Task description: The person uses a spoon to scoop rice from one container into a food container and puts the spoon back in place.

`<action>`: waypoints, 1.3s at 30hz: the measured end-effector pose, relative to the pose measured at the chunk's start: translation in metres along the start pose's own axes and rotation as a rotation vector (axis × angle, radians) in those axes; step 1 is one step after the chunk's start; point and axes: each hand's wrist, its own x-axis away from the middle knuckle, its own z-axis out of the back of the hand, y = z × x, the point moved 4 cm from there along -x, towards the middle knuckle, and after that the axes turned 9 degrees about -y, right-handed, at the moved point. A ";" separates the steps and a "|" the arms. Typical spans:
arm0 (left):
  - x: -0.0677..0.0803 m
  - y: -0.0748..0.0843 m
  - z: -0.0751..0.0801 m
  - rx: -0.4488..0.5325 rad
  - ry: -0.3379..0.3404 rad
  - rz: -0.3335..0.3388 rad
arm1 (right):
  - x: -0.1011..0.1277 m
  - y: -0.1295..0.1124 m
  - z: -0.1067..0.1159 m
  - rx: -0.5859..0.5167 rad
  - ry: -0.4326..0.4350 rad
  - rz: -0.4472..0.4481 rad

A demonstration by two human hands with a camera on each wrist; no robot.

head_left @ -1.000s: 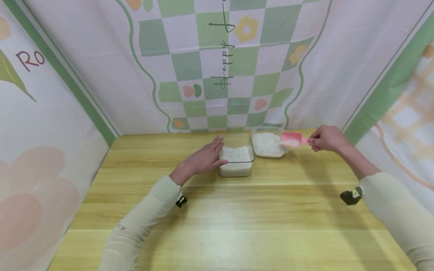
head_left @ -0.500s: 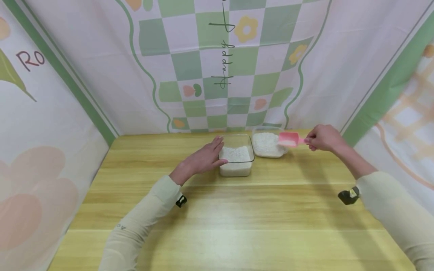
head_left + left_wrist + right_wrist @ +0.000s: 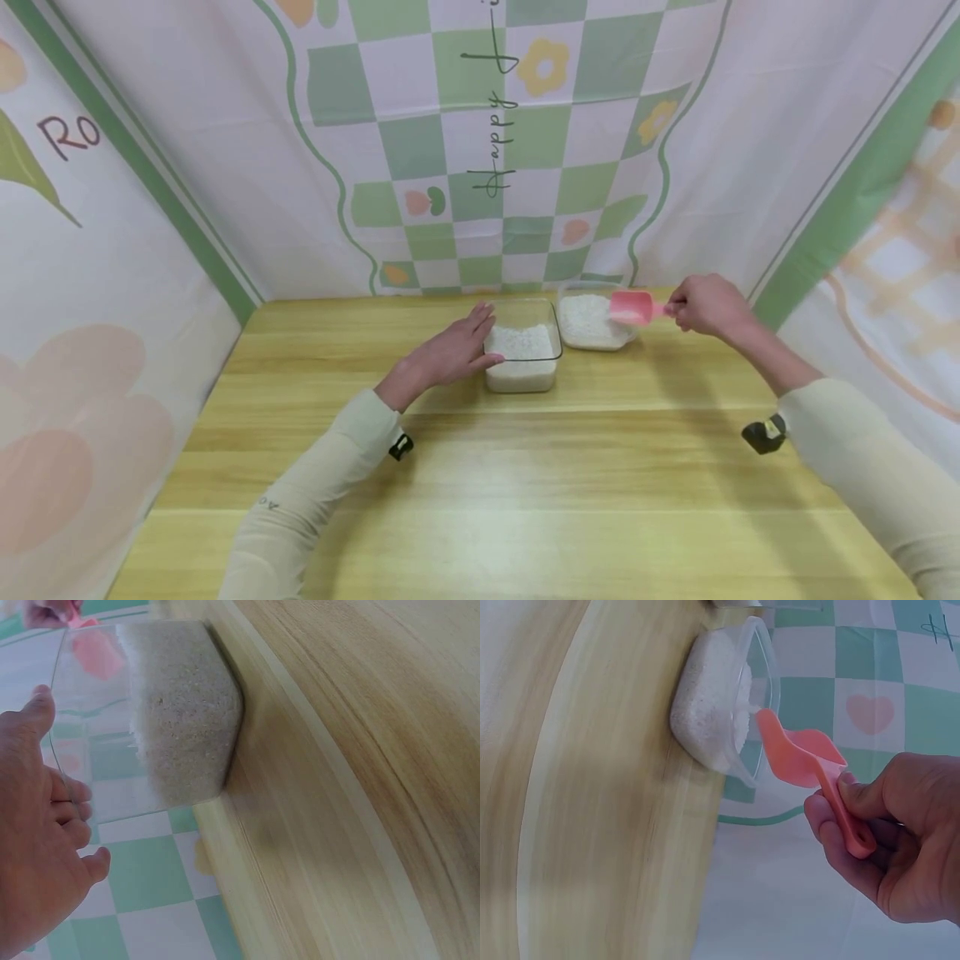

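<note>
A clear glass container [image 3: 522,375] holds white rice [image 3: 184,705] and stands on the table. My left hand [image 3: 452,347] rests against its left rim with the fingers spread. To its right is a clear plastic tub [image 3: 759,761], also with rice [image 3: 588,323] in it. My right hand [image 3: 708,305] pinches the handle of a pink scoop [image 3: 632,308] between thumb and fingers. The scoop hangs above the right side of the plastic tub, tilted toward it. In the right wrist view, a little white shows at the scoop's lip; its inside is mostly hidden.
The wooden table [image 3: 480,475] runs up to a patterned cloth backdrop [image 3: 480,142] just behind the two containers. Cloth side panels [image 3: 97,333] stand to the left and right. A black wrist camera [image 3: 765,434] hangs under the right sleeve.
My right hand has moved left, carrying the pink scoop farther over the plastic tub. The scoop has tipped, and less rice shows in it. The left hand has stayed in place.
</note>
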 end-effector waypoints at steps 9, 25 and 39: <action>0.001 0.001 0.000 -0.005 -0.005 0.011 | 0.004 -0.012 0.000 0.189 0.130 0.049; 0.000 0.000 -0.002 -0.002 -0.005 0.013 | 0.020 -0.058 0.010 0.211 0.308 0.186; 0.000 -0.002 -0.002 0.023 -0.003 0.006 | -0.001 -0.149 0.001 0.351 0.235 0.337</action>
